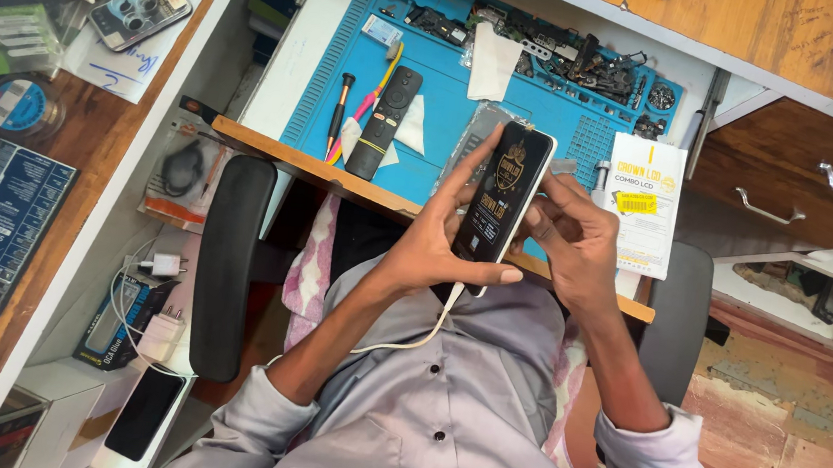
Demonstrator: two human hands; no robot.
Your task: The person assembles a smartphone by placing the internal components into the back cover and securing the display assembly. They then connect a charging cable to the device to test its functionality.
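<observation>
Illumination: bright, even daylight; shadows soft. Mild glare on the white counter (297,48) edge. Focus sharp centrally; slight wide-angle distortion at frame edges.

We see a glossy black glass panel (502,196) with a shiny film on its face, gripped between the left hand (433,242) and the right hand (577,240). A smooth white rubbery cable (405,341) hangs below it. The blue mat (449,96) on the far bench looks matt and rubbery, with ribbed edges. On it lies a matt black plastic remote (384,121) and a white paper slip (493,62). The bench edge (283,155) is bare wood (worn at the lip). The shirt (451,418) is smooth grey cloth with dark plastic buttons. To the right, drawer handles (770,210) shine like polished metal.
</observation>
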